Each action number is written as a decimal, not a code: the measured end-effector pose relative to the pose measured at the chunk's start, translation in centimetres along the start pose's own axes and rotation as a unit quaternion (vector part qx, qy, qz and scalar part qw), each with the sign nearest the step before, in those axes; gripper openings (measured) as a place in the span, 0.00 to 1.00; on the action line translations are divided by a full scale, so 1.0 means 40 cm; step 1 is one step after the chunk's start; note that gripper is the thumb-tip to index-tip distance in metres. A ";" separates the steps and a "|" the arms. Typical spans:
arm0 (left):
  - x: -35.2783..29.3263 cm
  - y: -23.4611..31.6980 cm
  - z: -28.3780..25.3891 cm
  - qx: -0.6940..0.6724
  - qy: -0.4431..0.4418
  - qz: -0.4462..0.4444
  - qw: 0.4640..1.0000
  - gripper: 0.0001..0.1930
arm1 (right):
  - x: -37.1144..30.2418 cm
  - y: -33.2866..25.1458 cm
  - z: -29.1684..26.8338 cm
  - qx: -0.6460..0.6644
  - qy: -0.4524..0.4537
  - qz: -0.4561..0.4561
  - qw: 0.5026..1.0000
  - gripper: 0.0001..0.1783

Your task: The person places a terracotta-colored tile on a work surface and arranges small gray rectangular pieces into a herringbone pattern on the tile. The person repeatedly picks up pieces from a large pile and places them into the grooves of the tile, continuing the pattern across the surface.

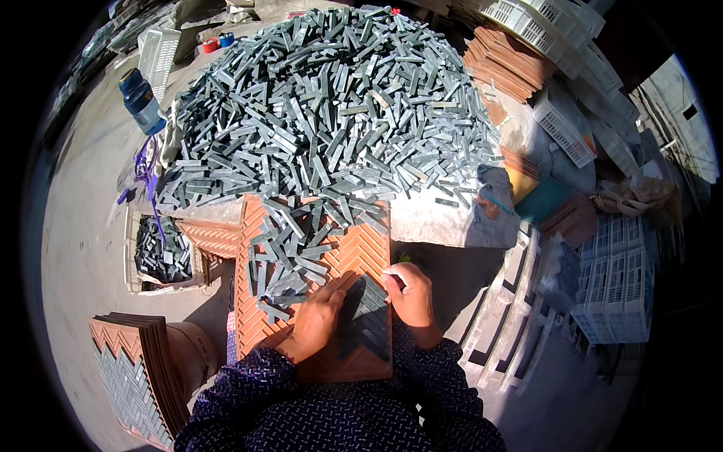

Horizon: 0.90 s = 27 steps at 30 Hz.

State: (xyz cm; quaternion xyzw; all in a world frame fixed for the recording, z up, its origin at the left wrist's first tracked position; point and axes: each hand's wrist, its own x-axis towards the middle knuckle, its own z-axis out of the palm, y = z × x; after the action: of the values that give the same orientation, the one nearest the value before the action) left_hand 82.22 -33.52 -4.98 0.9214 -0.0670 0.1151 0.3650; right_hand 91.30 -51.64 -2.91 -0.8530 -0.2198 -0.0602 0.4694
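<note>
An orange herringbone-grooved tray (354, 256) lies in front of me, propped over my lap. Grey stone strips (364, 320) fill some of its grooves at the lower right, in a zigzag pattern. My left hand (315, 320) rests on the tray beside these strips, fingers stretched toward the upper right. Loose strips (290, 248) are heaped on the tray just beyond that hand. At the tray's right edge my right hand (412, 292) is closed, thumb and fingers pinched together. Whatever is between its fingertips is too small or hidden to make out.
A large pile of strips (324, 105) covers the stone slab (444, 218) ahead. A crate of dark pieces (134, 264) and a stack of filled trays (135, 377) stand left, near a water bottle (141, 102). Right are a pallet (501, 324) and white crates (614, 294).
</note>
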 end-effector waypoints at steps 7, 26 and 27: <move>0.019 -0.013 -0.045 -0.015 0.008 0.019 1.000 0.10 | 0.186 0.101 0.088 -0.169 0.045 -0.080 0.981 0.13; 0.002 -0.090 -0.098 -0.092 0.048 -0.044 0.994 0.08 | 0.026 0.065 0.048 -0.057 -0.066 0.012 0.996 0.06; -0.007 -0.087 -0.101 -0.088 0.044 -0.045 0.994 0.08 | 0.024 0.065 0.049 -0.054 -0.064 0.016 0.996 0.06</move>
State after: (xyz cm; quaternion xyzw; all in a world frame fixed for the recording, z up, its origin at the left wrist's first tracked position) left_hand 82.03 -28.20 -4.47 0.8818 -0.0194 0.1331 0.4520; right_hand 93.08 -50.92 -5.71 -0.8827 -0.2320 -0.0099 0.4086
